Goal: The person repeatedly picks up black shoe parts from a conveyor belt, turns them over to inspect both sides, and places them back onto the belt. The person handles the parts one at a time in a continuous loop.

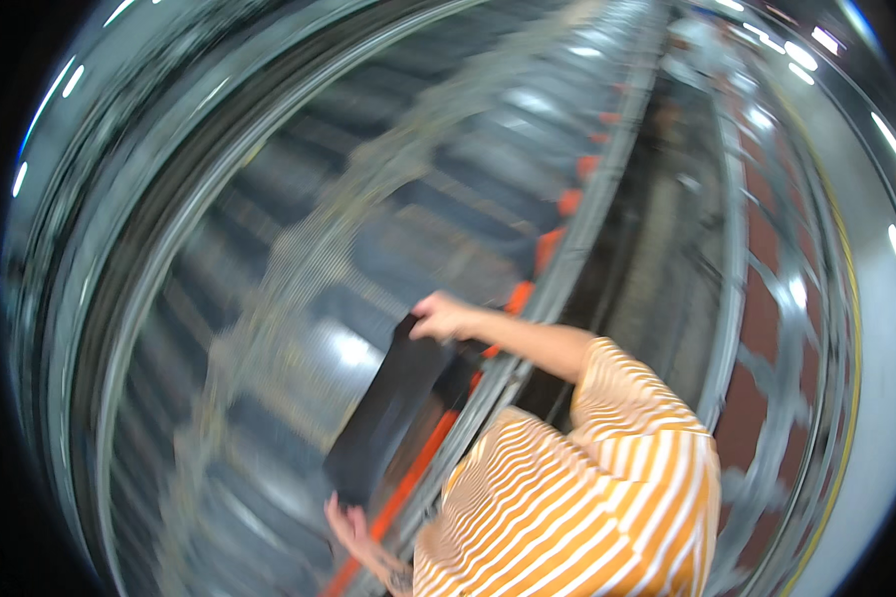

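Note:
A flat black rectangular sheet or panel (386, 403) is stretched between my two hands, tilted above the long metal-coloured line in front of me. My right hand (442, 316), on the extended arm, pinches its upper corner. At the opposite end, my left hand (348, 525) grips the lower edge, with some fingers partly extended. Motion blur hides the panel's exact kind and material. Beneath it lies a long bed (319, 298) of repeating dark grey, shiny sections.
An orange-red strip (423, 463) of repeated pieces follows the bed's near side, beside a grey metal rail (577, 249). Past the rail runs a dark channel (647, 239). Reddish-brown panels (767, 363) and a yellow floor line (851, 259) lie to the right. Everything is smeared by motion.

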`<state>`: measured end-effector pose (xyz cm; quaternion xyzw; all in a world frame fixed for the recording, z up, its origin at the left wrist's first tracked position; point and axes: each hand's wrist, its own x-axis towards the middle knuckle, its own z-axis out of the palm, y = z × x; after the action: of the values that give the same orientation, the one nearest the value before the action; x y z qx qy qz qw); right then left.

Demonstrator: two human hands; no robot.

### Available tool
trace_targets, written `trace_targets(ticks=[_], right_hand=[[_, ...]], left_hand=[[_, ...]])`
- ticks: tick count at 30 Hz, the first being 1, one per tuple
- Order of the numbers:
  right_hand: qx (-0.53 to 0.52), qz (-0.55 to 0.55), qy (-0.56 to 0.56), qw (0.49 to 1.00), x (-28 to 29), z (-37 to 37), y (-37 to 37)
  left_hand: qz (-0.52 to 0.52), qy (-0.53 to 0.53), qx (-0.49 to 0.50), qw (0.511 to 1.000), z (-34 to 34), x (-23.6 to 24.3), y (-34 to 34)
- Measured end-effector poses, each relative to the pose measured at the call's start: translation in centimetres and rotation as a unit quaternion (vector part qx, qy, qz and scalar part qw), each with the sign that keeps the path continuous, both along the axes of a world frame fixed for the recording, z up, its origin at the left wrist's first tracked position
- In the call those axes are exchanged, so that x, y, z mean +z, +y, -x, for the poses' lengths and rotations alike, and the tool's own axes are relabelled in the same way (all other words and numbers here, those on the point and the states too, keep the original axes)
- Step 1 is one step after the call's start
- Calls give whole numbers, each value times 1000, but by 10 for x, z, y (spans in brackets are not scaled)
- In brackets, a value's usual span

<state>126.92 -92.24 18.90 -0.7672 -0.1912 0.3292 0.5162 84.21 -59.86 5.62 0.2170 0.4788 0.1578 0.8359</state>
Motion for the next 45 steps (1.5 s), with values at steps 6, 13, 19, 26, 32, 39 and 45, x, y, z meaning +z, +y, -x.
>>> trace_targets(ticks=[6, 13, 19, 26, 32, 39, 45], right_hand=[[17, -98, 91, 991, -64, -39, 151], [169, -74, -141, 973, -107, -62, 352], [214, -63, -204, 953, -112, -49, 446], [112, -230, -131, 958, 4, 19, 404], [270, -603, -109, 742, 217, 103, 230], [183, -758, -10, 626, 323, 171, 118], [240, -789, -48, 564, 332, 166, 93]], left_hand=[[34, 15, 128, 991, 46, -1, -82], [116, 43, 129, 984, 7, -3, -161], [106, 34, 138, 984, -48, -9, -153], [123, 45, 156, 979, -59, -35, -145], [115, 50, 89, 988, -55, -32, -139], [89, 69, 13, 994, -17, -16, -160], [79, 93, -33, 992, 22, -17, -185]])
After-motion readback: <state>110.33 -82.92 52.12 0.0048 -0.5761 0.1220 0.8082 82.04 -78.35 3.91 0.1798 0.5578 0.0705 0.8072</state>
